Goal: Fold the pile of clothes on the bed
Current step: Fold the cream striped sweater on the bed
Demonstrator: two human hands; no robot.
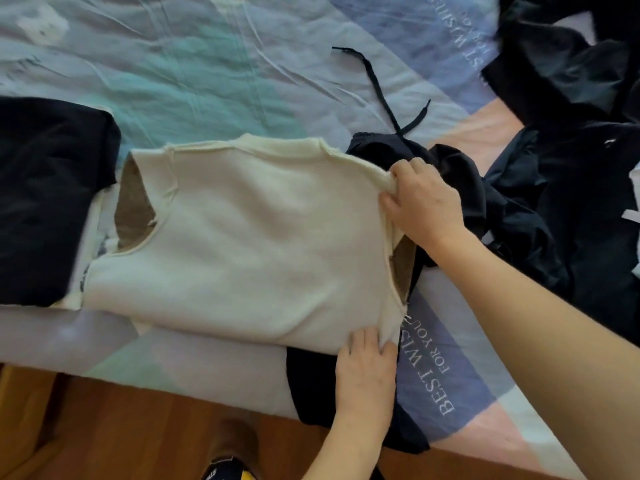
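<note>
Pastel bedspread [207,64], wooden floor below. Right hand [424,199] pinches cream garment [259,237] at far side edge; left hand [365,365] pinches near corner. Beyond grip: unfolded dark pile [571,168]. Risk: uneven pull skews fold; black cloth [311,386] underneath drags along.

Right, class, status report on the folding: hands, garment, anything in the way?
Right hand and left hand both pinch cream sweater edge. Sweater flat, inside out. Black clothes beneath that edge.
</note>
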